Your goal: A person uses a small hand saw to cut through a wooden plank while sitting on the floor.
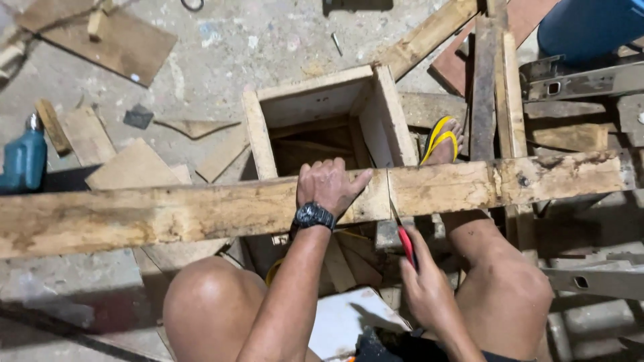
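Observation:
A long weathered wooden plank [168,214] runs across the view, resting over an open wooden box frame [322,100]. My left hand [330,186], with a black wristwatch, presses flat on the plank's top. My right hand [426,288] grips the red handle of a hand saw [404,243]. The saw's blade points up into a thin cut line in the plank, just right of my left hand. My knees sit below the plank, and a foot in a yellow sandal [441,141] rests beyond it.
A teal power drill [23,161] lies at the left. Plywood offcuts [134,167] and scraps litter the concrete floor. Upright wooden boards [496,87] and a metal bar [577,82] crowd the right, near a blue barrel [590,23].

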